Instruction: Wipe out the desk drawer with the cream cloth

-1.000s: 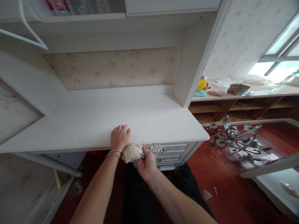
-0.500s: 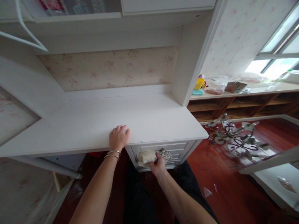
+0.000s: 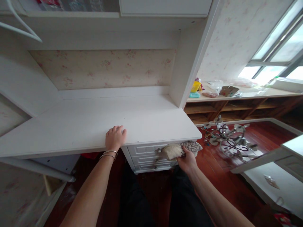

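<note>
Two hands: left hand [image 3: 115,137] flat on desk [image 3: 94,123], right hand [image 3: 188,160] gripping cloth [image 3: 180,149]

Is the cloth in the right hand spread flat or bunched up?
Bunched up. The cloth sits as a crumpled lump in the right hand, against the drawer fronts, with folds showing.

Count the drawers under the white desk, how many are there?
3 drawers, stacked under the desk top at its right end: top, middle, bottom. The right hand presses a cloth over their right side, so more may be hidden.
</note>
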Demonstrator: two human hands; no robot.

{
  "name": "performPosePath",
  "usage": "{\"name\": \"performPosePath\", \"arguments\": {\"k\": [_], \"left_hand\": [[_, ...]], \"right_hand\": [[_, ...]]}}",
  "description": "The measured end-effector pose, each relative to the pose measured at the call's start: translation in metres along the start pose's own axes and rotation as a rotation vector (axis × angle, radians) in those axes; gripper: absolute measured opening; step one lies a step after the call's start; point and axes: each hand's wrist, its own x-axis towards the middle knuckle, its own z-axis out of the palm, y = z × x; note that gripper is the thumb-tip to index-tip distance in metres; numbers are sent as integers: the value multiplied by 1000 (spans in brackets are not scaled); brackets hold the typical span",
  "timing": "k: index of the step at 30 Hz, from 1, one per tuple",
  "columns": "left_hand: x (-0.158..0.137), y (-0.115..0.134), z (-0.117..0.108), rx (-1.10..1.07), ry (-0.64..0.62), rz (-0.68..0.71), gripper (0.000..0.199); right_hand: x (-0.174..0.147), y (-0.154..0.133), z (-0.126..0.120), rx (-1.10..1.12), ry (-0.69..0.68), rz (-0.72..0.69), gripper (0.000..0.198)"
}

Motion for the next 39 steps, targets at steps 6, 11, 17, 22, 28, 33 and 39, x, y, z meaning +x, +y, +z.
{"name": "performPosePath", "arguments": {"k": [6, 11, 17, 22, 28, 33, 39], "left_hand": [[-1, 2, -3, 13, -11, 8, 42], [-2, 2, -1, 35, 18, 19, 42], [-1, 2, -1, 41, 26, 21, 40], [1, 3, -4, 54, 19, 22, 40], [1, 1, -2, 62, 10, 30, 42], [2, 0, -1, 57, -3, 25, 42], [4, 0, 0, 34, -11, 14, 42]], "right_hand": [[-40, 6, 32, 25, -1, 38, 25], [-66, 48, 54, 25, -52, 215, 27], [-81, 118, 73, 40, -205, 404, 26], [-79, 173, 84, 43, -275, 537, 25], [-54, 212, 68, 60, -173, 537, 20], [-28, 198, 42, 68, -92, 503, 24], [1, 146, 9, 24, -16, 412, 23]]}}
